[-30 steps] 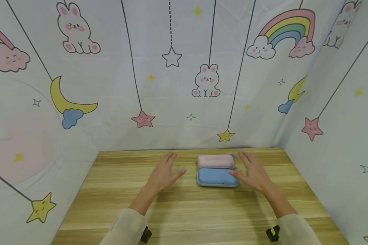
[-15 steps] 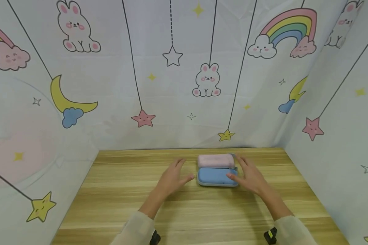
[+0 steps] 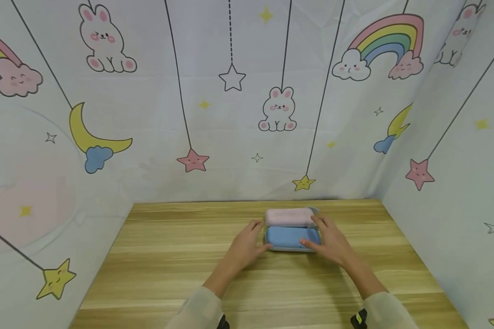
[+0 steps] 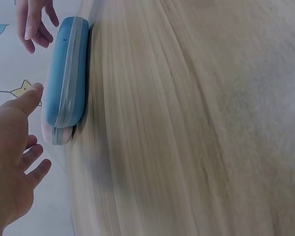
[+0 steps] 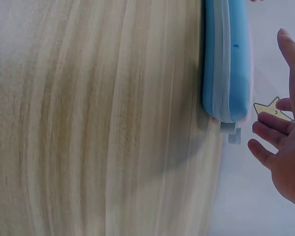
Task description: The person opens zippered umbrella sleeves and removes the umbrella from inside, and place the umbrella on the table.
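A blue zippered pencil case (image 3: 288, 236) lies flat on the wooden table, with a pink case (image 3: 287, 217) right behind it. My left hand (image 3: 244, 246) is at the blue case's left end, thumb at its near corner and fingers spread. Over the right end is my right hand (image 3: 332, 241), its thumb overlapping the blue lid in the head view. In the left wrist view the fingers of the left hand (image 4: 12, 157) are loosely extended beside the blue case (image 4: 64, 73). The right wrist view has the right hand (image 5: 287, 132) with fingers apart, beside the zipper side of the case (image 5: 226, 64).
A white cloth printed with rabbits, stars and rainbows (image 3: 238, 114) hangs behind and on both sides of the wooden table (image 3: 169, 265). Small grey pull tabs (image 5: 231, 132) stick out at the cases' right end.
My left hand has moved right, up to the left end of the cases. My right hand has shifted slightly left over the blue case. Both cases stay in place.
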The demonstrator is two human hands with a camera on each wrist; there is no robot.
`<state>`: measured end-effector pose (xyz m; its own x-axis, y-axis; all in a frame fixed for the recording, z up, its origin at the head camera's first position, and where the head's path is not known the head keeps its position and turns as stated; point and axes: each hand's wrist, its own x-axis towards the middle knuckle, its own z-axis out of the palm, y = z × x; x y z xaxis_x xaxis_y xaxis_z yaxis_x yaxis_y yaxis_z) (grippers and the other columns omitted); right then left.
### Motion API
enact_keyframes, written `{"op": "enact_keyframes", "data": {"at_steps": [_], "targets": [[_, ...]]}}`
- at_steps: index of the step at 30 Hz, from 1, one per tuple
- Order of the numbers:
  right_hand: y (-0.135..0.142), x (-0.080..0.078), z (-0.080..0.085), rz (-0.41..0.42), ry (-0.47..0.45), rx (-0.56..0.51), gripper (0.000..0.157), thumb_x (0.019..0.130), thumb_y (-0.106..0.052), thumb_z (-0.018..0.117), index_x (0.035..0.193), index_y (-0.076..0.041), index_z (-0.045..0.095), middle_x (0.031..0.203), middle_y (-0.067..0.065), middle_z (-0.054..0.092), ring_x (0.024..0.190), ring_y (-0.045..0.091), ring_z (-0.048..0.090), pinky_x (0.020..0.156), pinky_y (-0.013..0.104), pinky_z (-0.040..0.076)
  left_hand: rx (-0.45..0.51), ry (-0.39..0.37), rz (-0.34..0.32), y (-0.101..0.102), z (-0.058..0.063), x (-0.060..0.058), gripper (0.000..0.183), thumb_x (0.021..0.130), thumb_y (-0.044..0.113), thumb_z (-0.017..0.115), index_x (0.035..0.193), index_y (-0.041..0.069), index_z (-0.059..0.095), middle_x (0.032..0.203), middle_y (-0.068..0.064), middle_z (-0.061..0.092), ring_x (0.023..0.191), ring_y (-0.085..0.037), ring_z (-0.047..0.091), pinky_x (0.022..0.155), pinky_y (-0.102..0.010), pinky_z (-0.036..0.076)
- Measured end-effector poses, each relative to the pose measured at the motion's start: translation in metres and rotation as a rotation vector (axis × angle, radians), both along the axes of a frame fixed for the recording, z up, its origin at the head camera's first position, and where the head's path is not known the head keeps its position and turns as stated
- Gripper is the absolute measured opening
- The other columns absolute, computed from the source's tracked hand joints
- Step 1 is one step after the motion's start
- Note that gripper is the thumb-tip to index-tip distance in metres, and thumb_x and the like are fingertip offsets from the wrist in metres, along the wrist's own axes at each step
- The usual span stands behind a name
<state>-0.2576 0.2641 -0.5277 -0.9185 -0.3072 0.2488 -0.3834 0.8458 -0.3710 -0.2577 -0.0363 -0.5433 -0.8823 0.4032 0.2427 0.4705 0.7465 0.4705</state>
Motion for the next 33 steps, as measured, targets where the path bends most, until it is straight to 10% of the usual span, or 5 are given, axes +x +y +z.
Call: {"op": "enact_keyframes", "data": {"at_steps": [33], "targets": [[0.002,0.001,-0.027,-0.042,0.009,-0.01,0.079,0.084,-0.056,0.072,0.132,0.005,0.057,0.122,0.017,0.056,0.112,0.032,0.056,0.093,0.05,0.048,-0.017,0.065,-0.014,0.025,-0.016,0.0,0.064,0.09,0.033,0.074,0.142,0.004,0.052,0.145,-0.007,0.049,0.133,-0.022,0.049,0.107,-0.037,0.043]]}}
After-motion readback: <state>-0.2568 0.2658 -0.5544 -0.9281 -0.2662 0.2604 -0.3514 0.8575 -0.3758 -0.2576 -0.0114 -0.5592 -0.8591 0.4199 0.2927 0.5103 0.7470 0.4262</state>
